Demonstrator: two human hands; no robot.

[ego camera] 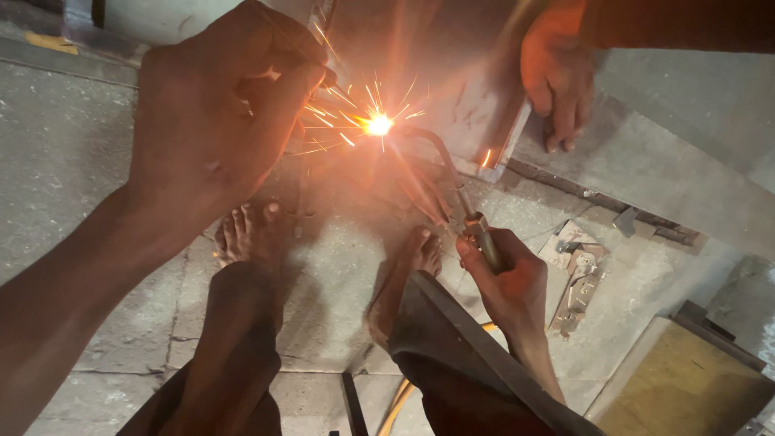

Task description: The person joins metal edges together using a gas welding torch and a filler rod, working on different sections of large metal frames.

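Torch (472, 222) clamped in right hand (504, 278) at centre, flame sparking on metal piece (452, 105) at top. Left hand (214, 113), upper left, pinching thin rod (311, 56) toward glow. Another person's hand (557, 81) steadying piece. Mid-weld; next, likely feeding rod steadily along seam.

Scene dim overall. Principal light source is the white-orange flare (379, 124) at centre top, blown out to glare and throwing spark streaks. It tints the left hand (218, 113) and nearby metal orange. Limbs at the lower edge fall into deep shadow. Slight softness and wide-angle stretch at the margins.
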